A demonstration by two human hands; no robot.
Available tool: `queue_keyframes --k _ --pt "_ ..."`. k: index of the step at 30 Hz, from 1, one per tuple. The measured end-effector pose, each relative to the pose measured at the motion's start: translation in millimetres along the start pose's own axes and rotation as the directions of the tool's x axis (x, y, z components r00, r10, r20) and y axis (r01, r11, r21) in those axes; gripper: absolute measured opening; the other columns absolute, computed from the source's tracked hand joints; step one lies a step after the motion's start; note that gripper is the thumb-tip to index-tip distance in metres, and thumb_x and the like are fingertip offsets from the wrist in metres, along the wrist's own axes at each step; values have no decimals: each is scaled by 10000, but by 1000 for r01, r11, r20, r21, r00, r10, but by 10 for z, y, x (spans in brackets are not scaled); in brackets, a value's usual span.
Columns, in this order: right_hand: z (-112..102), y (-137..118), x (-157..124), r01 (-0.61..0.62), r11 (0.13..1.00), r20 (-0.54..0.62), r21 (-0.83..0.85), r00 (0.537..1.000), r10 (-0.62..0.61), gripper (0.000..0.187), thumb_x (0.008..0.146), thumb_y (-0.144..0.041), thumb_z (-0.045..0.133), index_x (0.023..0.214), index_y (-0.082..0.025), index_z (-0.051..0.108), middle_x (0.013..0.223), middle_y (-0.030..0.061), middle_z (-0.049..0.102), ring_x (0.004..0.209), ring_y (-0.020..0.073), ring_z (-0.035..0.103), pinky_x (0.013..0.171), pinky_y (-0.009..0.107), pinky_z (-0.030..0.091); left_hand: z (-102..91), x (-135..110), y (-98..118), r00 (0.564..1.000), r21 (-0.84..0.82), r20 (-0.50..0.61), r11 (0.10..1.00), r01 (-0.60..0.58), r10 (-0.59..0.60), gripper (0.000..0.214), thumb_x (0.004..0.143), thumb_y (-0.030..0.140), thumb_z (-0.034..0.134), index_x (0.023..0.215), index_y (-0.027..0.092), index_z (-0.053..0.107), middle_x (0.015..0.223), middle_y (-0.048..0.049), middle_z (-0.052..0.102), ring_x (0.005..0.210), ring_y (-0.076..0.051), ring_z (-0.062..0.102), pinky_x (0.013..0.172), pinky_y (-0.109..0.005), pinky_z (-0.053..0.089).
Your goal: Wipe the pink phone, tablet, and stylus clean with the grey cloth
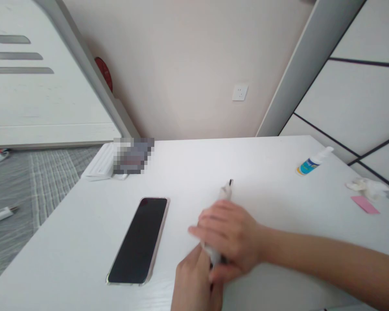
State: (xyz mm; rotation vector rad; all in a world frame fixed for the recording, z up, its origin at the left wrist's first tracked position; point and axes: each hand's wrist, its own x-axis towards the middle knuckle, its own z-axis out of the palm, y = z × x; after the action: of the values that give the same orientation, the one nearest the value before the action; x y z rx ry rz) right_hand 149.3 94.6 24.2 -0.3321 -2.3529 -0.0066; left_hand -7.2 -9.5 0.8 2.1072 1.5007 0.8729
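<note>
Head view only. A white pen-shaped stick (pixel 226 192) is held above the middle of the near edge of the white table (pixel 68 259), its long axis running away from the person and leaning slightly right. The small black tip (pixel 231 182) points toward the far edge. No writing is readable on the stick, and most of it is hidden by the hands.

The right hand (pixel 228 237) comes in from the right, fingers curled over the stick's middle and slightly blurred. The left hand (pixel 192 280) sits below it at the bottom of the frame, fingers closed around the lower part, though they are partly hidden.

Left of the hands, a black-screened phone (pixel 138 241) in a pale case lies flat, near but not touching them. A small spray bottle (pixel 313 163) lies near the far right corner, nozzle pointing up and right; its blue-and-yellow label (pixel 307 166) is too small to read. Crumpled white tissue (pixel 366 187) and a pink slip (pixel 365 204) sit by the right edge. At the far left corner is a flat white pack (pixel 99 162), with a pixelated patch (pixel 132 155) beside it. A wall socket (pixel 240 92) shows above the far edge.
</note>
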Motion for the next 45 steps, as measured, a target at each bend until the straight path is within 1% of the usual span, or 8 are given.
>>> queue_keyframes --k 3,7,10,16,22,29,37,45 --pt "96 -65 -24 150 986 45 66 987 -153 821 978 -770 314 1242 -53 616 897 93 728 870 228 668 759 365 476 21 -5 -39 1000 4 2 1000 -10 10 206 883 150 565 991 254 706 756 -20 768 654 -237 753 566 -292 609" --pt "-118 444 -25 -30 1000 37 -6 999 30 775 1023 -721 204 1138 -109 665 945 122 736 907 255 661 821 417 470 8 46 -10 999 17 -38 999 -36 37 472 958 129 458 1423 195 499 1139 -80 785 908 -207 786 767 -249 623" --pt "-174 449 7 -127 991 15 -38 992 128 766 1047 -669 165 1101 -105 680 963 141 734 945 270 651 872 453 473 12 51 -28 996 37 -51 997 -66 68 548 962 107 441 1501 197 399 1292 -97 730 1048 -202 760 846 -242 608" --pt "153 -62 14 187 980 -87 63 980 -181 834 985 -775 261 1152 -65 666 878 75 733 815 206 644 788 358 495 45 -5 -94 998 31 -18 997 -64 64 273 905 131 552 1096 274 684 748 2 776 648 -221 762 580 -262 614" --pt "-183 501 2 -121 993 -1 -10 993 120 586 1084 -503 224 1081 -135 680 956 122 737 948 255 661 914 455 468 1 63 27 998 19 -43 999 -49 50 580 965 96 431 1531 198 350 1331 -97 709 1105 -185 739 895 -235 592" --pt "83 -138 35 42 994 -56 97 998 -36 590 1011 -611 336 1090 -129 667 892 73 748 867 219 680 968 400 461 50 -23 -91 998 24 3 998 -66 66 206 816 100 545 869 244 683 735 -20 769 643 -210 756 567 -235 591" --pt "-275 579 21 -178 983 60 47 983 175 350 957 -228 371 1067 -152 694 969 101 744 945 242 656 987 490 438 4 89 51 994 17 -64 996 -89 90 626 939 77 415 1546 195 317 1350 -93 699 1117 -167 733 899 -221 580" --pt "-85 -11 60 -21 987 133 157 991 0 355 966 -364 417 1122 -165 665 943 31 752 951 196 659 1091 427 377 40 12 -42 999 47 -20 998 -33 34 175 914 133 481 908 229 627 758 -40 757 650 -213 755 576 -255 573"
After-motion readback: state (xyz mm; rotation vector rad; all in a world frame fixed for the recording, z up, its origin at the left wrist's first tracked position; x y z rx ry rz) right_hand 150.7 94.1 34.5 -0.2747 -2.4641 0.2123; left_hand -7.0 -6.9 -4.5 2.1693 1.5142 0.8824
